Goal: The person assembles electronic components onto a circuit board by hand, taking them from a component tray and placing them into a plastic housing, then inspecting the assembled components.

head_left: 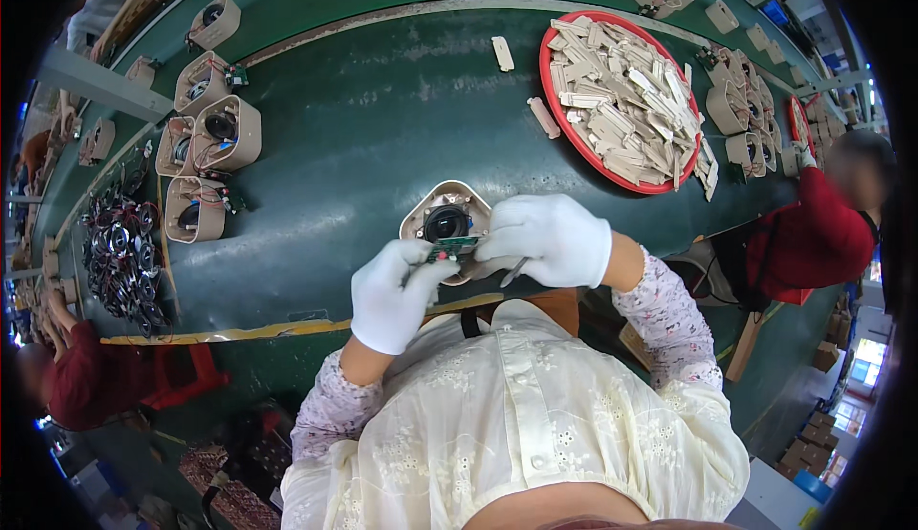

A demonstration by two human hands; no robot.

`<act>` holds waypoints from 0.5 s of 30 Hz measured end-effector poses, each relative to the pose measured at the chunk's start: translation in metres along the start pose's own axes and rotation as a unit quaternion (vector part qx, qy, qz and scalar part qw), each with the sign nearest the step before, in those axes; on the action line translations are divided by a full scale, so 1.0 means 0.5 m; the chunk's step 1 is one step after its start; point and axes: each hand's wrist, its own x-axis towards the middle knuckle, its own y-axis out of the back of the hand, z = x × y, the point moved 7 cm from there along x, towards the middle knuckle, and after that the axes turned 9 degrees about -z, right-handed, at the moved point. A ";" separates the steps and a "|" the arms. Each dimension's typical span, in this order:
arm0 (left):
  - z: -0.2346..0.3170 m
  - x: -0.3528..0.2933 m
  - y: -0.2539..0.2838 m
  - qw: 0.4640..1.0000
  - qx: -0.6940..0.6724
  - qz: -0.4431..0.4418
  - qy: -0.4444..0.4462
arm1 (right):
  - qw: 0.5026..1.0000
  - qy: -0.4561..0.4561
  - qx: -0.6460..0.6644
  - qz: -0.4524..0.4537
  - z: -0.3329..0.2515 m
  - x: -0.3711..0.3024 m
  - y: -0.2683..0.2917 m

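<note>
Right in front of me, near the table's edge, stands a beige housing (414,215) with its open side up and a round black speaker (446,222) inside. Over its near part sits a small green circuit board (457,242), tilted. My left hand (392,293), in a white glove, pinches this board at its left end. From the other side my gloved right hand (547,238) reaches to the board with its fingertips. A thin grey metal tool (514,273) sticks out below that hand, gripped in its fingers; its kind is hard to make out.
A red round tray (549,90) heaped with beige plastic strips (626,100) stands at the right. Several beige housings (229,133) with speakers line the left, beside a pile of black round parts (120,248). Co-workers in red sleeves (808,229) sit on both sides.
</note>
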 end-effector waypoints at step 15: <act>0.076 0.003 -0.045 0.886 0.419 -0.068 -0.189 | 0.991 -0.123 0.044 -0.028 -0.006 0.041 0.088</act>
